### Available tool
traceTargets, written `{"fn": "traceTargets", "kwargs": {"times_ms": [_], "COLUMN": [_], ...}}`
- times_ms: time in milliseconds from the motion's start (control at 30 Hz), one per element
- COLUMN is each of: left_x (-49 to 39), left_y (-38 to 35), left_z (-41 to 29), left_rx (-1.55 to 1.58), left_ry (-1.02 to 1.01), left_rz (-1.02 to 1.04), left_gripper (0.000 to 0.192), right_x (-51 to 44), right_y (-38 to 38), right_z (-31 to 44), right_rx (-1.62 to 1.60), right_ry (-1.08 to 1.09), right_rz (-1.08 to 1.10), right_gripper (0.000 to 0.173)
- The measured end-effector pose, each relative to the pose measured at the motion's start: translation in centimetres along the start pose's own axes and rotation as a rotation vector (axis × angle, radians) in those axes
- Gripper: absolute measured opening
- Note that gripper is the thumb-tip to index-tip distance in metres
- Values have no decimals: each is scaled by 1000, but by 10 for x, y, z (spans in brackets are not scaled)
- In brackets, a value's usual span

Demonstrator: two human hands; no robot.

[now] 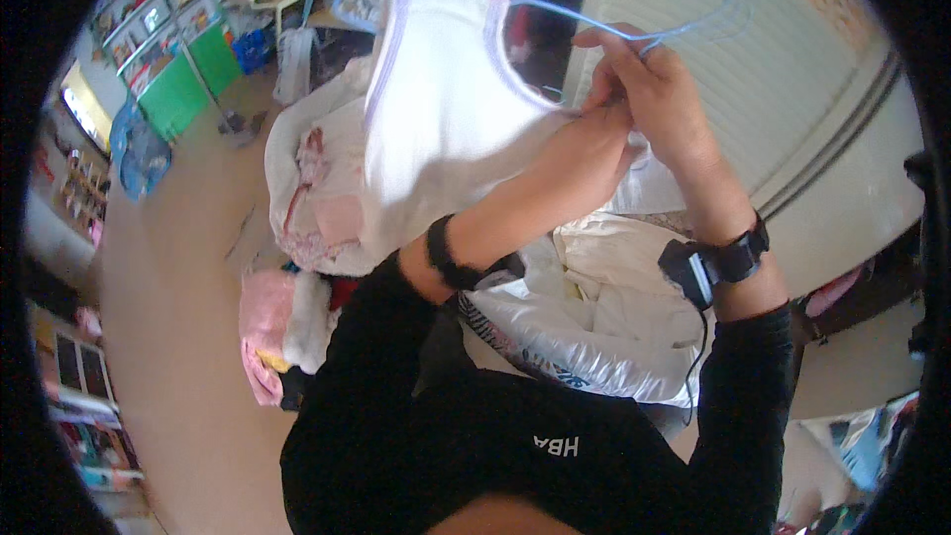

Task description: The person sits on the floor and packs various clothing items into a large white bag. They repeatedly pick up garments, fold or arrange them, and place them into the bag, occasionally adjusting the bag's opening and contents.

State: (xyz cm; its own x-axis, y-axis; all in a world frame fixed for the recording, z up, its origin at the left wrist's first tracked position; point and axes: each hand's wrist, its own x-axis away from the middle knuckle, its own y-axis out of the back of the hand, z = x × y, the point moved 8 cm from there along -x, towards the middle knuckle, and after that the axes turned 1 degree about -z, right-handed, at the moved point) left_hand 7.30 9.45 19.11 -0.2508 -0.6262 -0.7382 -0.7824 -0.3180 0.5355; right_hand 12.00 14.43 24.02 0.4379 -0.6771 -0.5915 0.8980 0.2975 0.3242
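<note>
A light blue clothes hanger (568,13) runs sideways at the top, its hook at the upper right. A white sleeveless garment with lavender trim (446,82) hangs from it. My right hand (657,82) pinches the hanger near the base of its hook. My left hand (605,134) reaches across just below, against the right hand, with its fingers closed on the garment's edge by the armhole or neckline; the fingertips are partly hidden. Both wrists wear black straps, and the right one bears a small device with a cable.
White and cream bedding or cloth (624,290) lies beneath my forearms. A pale stuffed bundle (319,230) and pink and white cloths (271,312) are at the left. A large cream ribbed panel (743,89) stands at the right. Behind are a green-fronted shelf (189,82) and a blue bag (140,152).
</note>
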Motion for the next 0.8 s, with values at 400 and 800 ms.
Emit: {"fn": "traceTargets", "kwargs": {"times_ms": [400, 800], "left_x": [-88, -131], "left_y": [120, 24], "left_z": [-111, 29], "left_rx": [-514, 815], "left_ry": [-469, 165], "left_rz": [-439, -318], "left_gripper": [12, 22], "right_x": [27, 109], "right_y": [159, 239], "right_z": [137, 81], "right_rx": [346, 431], "right_ry": [-84, -85], "right_rz": [-58, -291], "right_gripper": [20, 35]}}
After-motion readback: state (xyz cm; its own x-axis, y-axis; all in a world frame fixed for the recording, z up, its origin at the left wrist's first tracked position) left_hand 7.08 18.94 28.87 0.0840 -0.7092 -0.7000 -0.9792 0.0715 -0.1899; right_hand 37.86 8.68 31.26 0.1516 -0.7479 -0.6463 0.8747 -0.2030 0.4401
